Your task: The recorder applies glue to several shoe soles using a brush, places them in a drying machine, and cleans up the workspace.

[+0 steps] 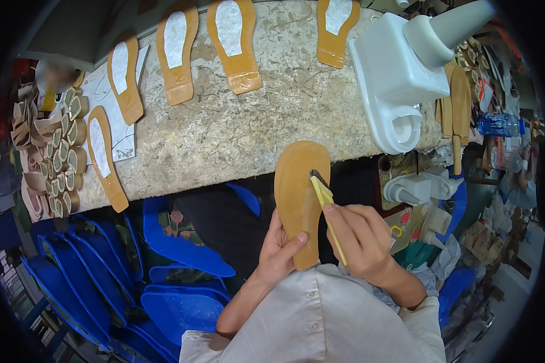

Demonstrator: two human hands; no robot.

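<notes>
A tan insole [300, 181] is gripped near its narrow end by my left hand [280, 247], thumb on top and fingers beneath. It lies at a slant in front of my body, just off the near edge of the worktable. My right hand [360, 239] closes around a thin yellow-handled brush [328, 209]. The brush's dark tip meets the wide part of the insole on its right side. Several more tan insoles with white pads, such as this one [233, 54], rest along the far side of the table, and another [106, 157] sits at the left.
The worn worktable [224, 133] spans the view ahead. On its right stands a white plastic glue pot [399, 85] with a long spout. Stacked shoe parts [60, 151] crowd the left end. Blue bins [181, 308] fill the lower left. Smaller white pots [409, 189] sit right of my hand.
</notes>
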